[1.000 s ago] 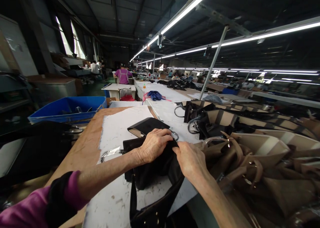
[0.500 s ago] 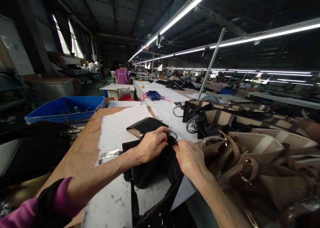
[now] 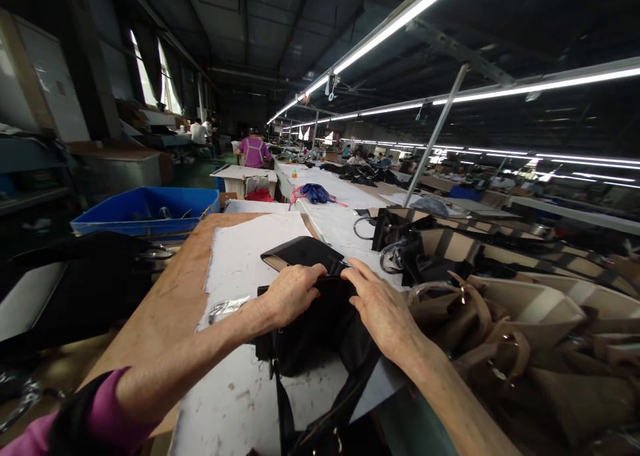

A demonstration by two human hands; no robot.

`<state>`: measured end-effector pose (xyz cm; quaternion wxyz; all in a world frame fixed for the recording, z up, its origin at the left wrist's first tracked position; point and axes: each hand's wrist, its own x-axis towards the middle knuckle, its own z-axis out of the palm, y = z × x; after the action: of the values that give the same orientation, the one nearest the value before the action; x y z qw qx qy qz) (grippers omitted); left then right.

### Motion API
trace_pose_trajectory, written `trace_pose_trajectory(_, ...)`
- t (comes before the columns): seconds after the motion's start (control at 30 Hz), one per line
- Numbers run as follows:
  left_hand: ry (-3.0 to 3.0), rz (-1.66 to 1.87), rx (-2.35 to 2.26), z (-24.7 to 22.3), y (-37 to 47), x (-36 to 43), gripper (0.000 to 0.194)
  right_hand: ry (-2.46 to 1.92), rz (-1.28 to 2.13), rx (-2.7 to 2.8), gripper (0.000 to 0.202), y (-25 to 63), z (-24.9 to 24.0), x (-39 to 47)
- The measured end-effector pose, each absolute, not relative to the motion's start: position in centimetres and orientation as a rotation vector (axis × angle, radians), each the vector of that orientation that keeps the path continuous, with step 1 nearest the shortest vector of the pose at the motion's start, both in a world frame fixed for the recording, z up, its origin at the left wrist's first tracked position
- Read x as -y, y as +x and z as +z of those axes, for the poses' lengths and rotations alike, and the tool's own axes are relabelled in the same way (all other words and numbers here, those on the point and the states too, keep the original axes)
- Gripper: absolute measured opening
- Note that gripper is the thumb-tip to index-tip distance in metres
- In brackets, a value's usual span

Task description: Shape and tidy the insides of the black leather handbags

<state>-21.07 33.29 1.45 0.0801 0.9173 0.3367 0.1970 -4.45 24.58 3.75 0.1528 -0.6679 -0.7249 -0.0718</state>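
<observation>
Gripping the far top edge of a black bag, left hand has fingers curled tight on it; right hand lies w/ fingers together, tips on the same edge. Bag sits on white sheet, long axis near–far, strap trailing near. Black flat piece just beyond. Tan bag pile crowds right side; blue bin far left. Open room on the sheet left of the bag; wood table edge beyond.

Two hands, left and right, one black bag, one blue bin, and many tan bags.
</observation>
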Motion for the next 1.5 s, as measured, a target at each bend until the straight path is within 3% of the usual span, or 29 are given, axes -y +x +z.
trace_pose_trajectory(0.13,2.699,0.585,-1.004,1.7,-21.0,-33.2,0.031,-1.852,-0.147,2.136,0.041,-4.7,3.9,-25.1)
trace_pose_trajectory(0.43,2.722,0.611,-0.958,1.5,-21.5,-33.4,0.030,-1.839,-0.160,2.127,0.012,-6.0,3.8,-26.4)
trace_pose_trajectory(0.77,2.712,0.629,-0.951,1.6,-21.6,-33.3,0.020,-1.716,-0.038,2.048,0.014,-5.2,3.3,-26.0)
trace_pose_trajectory(1.5,2.967,0.507,-1.116,1.5,-21.2,-32.6,0.017,-1.793,-0.182,2.011,0.016,-5.6,3.2,-26.0)
